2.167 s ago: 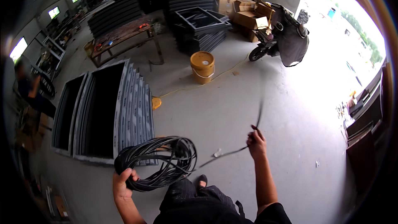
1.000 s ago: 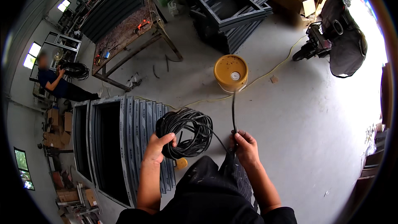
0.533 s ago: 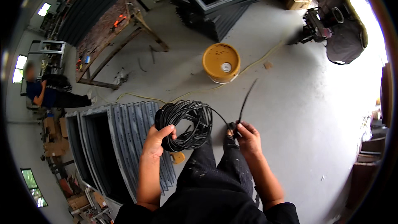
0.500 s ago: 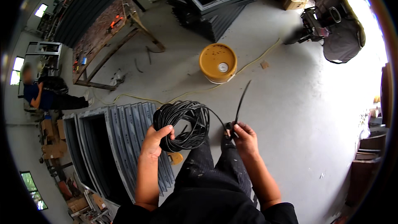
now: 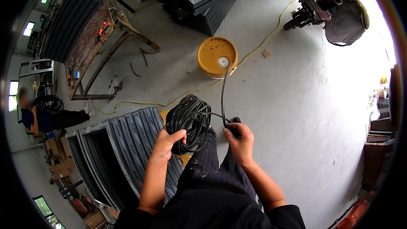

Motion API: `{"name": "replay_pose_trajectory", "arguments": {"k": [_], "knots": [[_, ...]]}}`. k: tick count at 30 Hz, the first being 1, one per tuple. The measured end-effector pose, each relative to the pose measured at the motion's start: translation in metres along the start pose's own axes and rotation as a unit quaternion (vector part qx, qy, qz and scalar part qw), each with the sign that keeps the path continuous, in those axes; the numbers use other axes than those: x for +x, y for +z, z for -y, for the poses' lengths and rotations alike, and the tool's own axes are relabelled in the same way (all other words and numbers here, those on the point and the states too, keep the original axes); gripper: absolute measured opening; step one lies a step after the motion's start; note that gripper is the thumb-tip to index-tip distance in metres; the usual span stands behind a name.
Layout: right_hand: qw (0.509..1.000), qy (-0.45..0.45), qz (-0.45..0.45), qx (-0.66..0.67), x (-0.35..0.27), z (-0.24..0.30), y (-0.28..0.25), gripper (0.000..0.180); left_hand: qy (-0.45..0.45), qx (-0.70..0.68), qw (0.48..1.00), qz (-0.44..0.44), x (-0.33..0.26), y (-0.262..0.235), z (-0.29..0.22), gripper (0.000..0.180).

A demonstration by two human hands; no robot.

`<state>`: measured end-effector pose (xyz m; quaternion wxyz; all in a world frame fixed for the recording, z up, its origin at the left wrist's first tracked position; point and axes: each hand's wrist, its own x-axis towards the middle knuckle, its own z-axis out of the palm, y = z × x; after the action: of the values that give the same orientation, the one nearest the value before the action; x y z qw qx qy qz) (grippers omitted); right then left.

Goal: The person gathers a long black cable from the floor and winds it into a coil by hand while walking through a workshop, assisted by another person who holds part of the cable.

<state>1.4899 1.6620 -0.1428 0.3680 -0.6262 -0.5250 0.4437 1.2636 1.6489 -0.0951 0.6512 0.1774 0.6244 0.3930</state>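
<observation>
My left hand (image 5: 170,143) is closed around the near left side of a thick coil of black rubbery strip (image 5: 186,121), its thumb lying over the loops. A length of strip runs from the coil across to my right hand (image 5: 241,143), whose thumb and fingers pinch it. Above that pinch the strip's loose end (image 5: 223,97) stands up, its tip overlapping the edge of the yellow bucket's lid in the picture. The coil hangs in the air over my legs, to the right of a row of grey frames (image 5: 135,131).
A lidded yellow bucket (image 5: 216,57) stands ahead on the floor, with a yellow hose (image 5: 157,103) trailing past it. Stacked frames (image 5: 203,12) lie beyond. At the left are a worn workbench (image 5: 91,38) and a person (image 5: 38,114); a covered vehicle (image 5: 322,10) stands far right.
My right hand has come left, closer to the coil. The coil has turned and looks narrower, and the strip's loose end now leans leftward with its tip higher. The view has shifted slightly.
</observation>
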Motion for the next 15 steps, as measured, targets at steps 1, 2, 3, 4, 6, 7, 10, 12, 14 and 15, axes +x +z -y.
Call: {"name": "replay_pose_trajectory", "arguments": {"k": [1,2,3,4,6,7,10,12,14,15], "knots": [[1.000,0.009,-0.004,0.007,0.000,0.001,0.001,0.016,-0.004,0.001,1.000,0.002,0.002,0.000,0.000,0.015],[1.000,0.020,-0.008,0.017,0.000,0.001,0.002,0.015,-0.005,0.005,1.000,0.005,0.003,0.000,0.001,0.015],[0.999,0.028,-0.005,0.021,0.000,0.002,0.003,0.016,-0.010,0.005,1.000,0.007,0.005,0.000,0.001,0.015],[0.999,0.036,-0.002,0.030,0.000,0.003,0.004,0.016,-0.011,0.009,1.000,0.011,0.007,0.000,0.001,0.015],[0.999,0.034,0.000,0.026,0.000,0.003,0.006,0.017,-0.012,0.008,1.000,0.015,0.010,0.000,0.002,0.016],[1.000,0.026,0.001,0.015,0.001,0.002,0.008,0.018,-0.012,0.004,1.000,0.015,0.012,0.000,0.003,0.016],[0.999,0.034,-0.001,0.023,0.002,0.002,0.015,0.022,-0.020,-0.015,1.000,0.010,0.016,-0.003,0.005,0.013],[0.998,0.044,-0.001,0.043,0.003,0.002,0.020,0.026,-0.023,-0.027,0.999,0.003,0.017,-0.008,0.007,0.012],[0.996,0.055,0.005,0.073,0.005,0.003,0.025,0.031,-0.018,-0.037,0.999,0.000,0.018,-0.016,0.011,0.013],[0.992,0.067,0.016,0.102,0.007,0.005,0.027,0.033,-0.028,-0.046,0.999,-0.009,0.019,-0.021,0.013,0.013]]}}
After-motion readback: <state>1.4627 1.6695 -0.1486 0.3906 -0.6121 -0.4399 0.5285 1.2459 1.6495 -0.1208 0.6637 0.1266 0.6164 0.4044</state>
